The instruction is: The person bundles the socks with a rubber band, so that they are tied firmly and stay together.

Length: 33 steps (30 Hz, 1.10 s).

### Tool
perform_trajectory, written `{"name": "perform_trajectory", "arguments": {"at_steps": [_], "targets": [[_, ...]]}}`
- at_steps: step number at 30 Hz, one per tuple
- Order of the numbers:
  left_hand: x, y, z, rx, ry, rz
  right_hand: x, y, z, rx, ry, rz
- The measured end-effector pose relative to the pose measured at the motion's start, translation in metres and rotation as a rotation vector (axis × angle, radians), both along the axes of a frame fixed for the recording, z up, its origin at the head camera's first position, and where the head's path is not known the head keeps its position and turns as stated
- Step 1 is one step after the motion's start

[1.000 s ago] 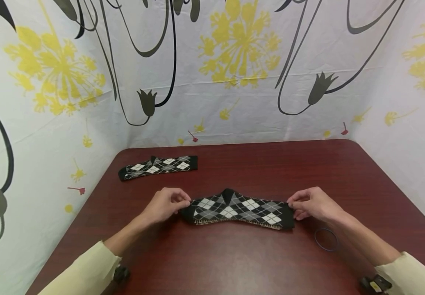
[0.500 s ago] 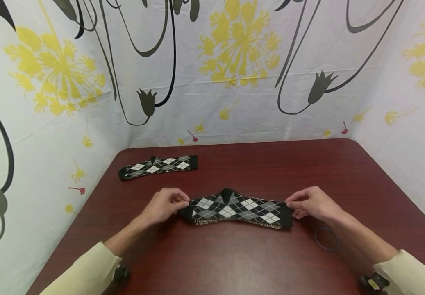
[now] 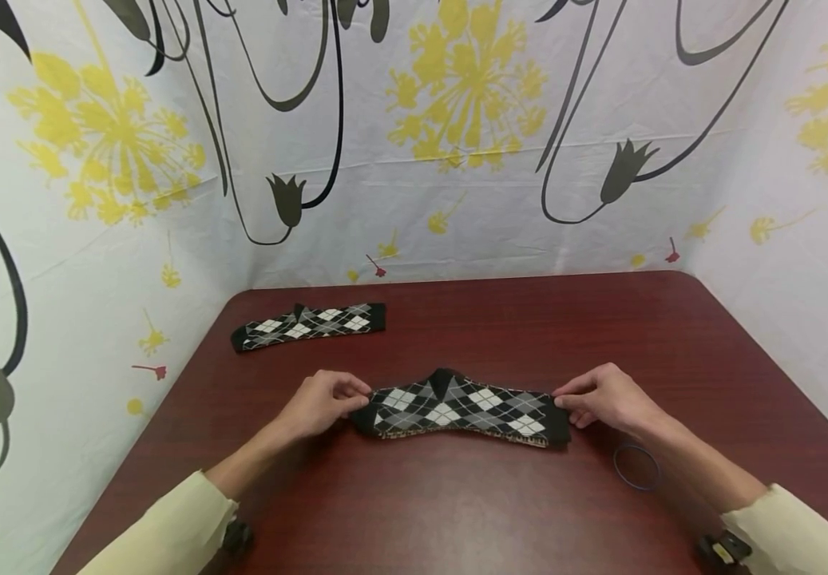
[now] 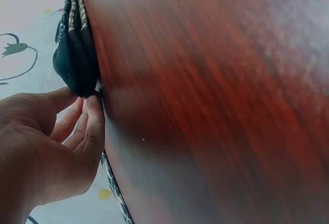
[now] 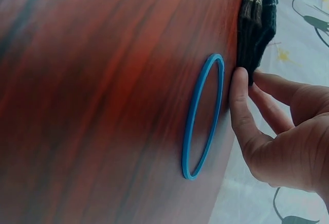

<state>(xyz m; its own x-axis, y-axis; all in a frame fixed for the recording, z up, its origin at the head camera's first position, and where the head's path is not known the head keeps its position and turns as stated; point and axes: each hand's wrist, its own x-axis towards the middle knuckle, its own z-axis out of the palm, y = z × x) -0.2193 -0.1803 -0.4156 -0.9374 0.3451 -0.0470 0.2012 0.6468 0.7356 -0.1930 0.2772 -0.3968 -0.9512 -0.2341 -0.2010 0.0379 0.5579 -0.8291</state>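
Observation:
A black, grey and white argyle sock point(image 3: 457, 407) lies flat across the middle of the table, its heel bump pointing away. Layers show at its edge in both wrist views, as if more than one sock is stacked. My left hand point(image 3: 322, 402) pinches the black toe end point(image 4: 77, 64) between thumb and fingers. At the other end, my right hand point(image 3: 609, 397) pinches the black cuff point(image 5: 252, 49). A blue rubber band point(image 5: 189, 126) lies on the table close to my right hand, under the forearm in the head view.
Another argyle sock point(image 3: 313, 326) lies at the back left of the dark red wooden table point(image 3: 414, 511). Patterned cloth point(image 3: 414, 200) hangs behind the table and on both sides. Dark wrist cameras point(image 3: 726, 551) sit at the sleeves.
My right hand has shifted very slightly left along with the cuff end. The left hand and the rest of the sock stay almost still.

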Motion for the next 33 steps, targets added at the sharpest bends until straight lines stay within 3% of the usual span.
{"name": "perform_trajectory", "arguments": {"at_steps": [33], "targets": [[-0.005, 0.0014, 0.0011, -0.084, 0.064, -0.01, -0.0047, 0.0002, -0.0018, 0.049, 0.008, 0.0]]}}
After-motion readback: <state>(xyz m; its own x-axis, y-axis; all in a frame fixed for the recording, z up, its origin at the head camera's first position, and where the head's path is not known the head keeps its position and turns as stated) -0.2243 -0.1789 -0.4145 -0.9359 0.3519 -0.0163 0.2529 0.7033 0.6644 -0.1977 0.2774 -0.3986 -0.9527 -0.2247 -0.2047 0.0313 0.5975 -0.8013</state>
